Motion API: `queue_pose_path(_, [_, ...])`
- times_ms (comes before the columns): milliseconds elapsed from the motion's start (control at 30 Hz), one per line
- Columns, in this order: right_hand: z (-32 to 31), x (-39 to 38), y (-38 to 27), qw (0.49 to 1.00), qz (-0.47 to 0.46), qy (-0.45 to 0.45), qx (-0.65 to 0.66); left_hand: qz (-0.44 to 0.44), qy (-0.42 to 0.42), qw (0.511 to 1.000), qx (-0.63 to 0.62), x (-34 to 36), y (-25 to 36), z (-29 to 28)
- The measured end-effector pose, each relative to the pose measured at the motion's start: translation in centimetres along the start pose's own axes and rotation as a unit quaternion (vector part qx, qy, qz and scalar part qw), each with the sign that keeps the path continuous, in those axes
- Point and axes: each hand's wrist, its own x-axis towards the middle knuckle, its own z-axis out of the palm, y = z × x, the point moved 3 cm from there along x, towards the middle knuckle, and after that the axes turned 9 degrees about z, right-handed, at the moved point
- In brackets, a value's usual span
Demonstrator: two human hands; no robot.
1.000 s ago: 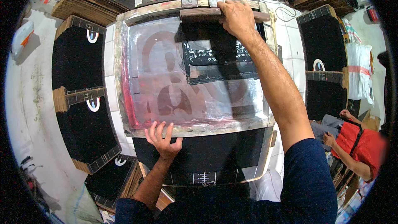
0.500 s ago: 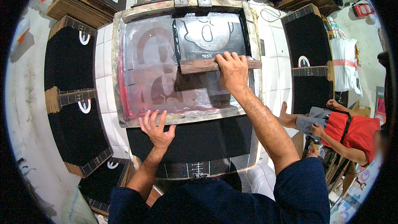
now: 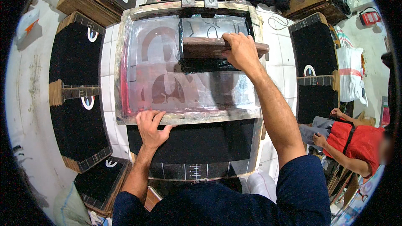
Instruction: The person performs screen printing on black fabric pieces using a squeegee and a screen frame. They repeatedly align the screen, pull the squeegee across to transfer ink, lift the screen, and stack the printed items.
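A long, dark-brown wooden bar (image 3: 205,47) lies across the upper right of a paint-stained, wooden-framed mesh screen (image 3: 209,117), its right end overlapping the side rail; a glossy black band (image 3: 201,65) shows just below it. The right hand (image 3: 241,50) clasps the bar, fingers close together. The left hand (image 3: 151,129) rests on the near rail, fingers bent, thumb spread apart. Mesh lies open leftward and nearer the body. Whether the bar touches the mesh is hard to tell.

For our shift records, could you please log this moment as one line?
right hand: grips brown squeegee | left hand: on near edge of screen frame | black fabric: visible past that edge
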Motion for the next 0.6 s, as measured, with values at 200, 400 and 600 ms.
queue_pose_path(200, [0.9,-1.7,-0.6,0.998,-0.006,-0.052,-0.03,-0.013,-0.014,1.0,0.0,0.1,0.0,0.0])
queue_pose_path(400, [2.0,1.2,0.7,0.998,-0.015,-0.053,-0.015,-0.036,-0.028,0.999,-0.013,0.6,0.1,-0.3])
queue_pose_path(600, [2.3,16.4,3.4,0.994,-0.02,-0.075,-0.075,-0.044,-0.034,0.998,-0.011,0.6,0.3,-0.5])
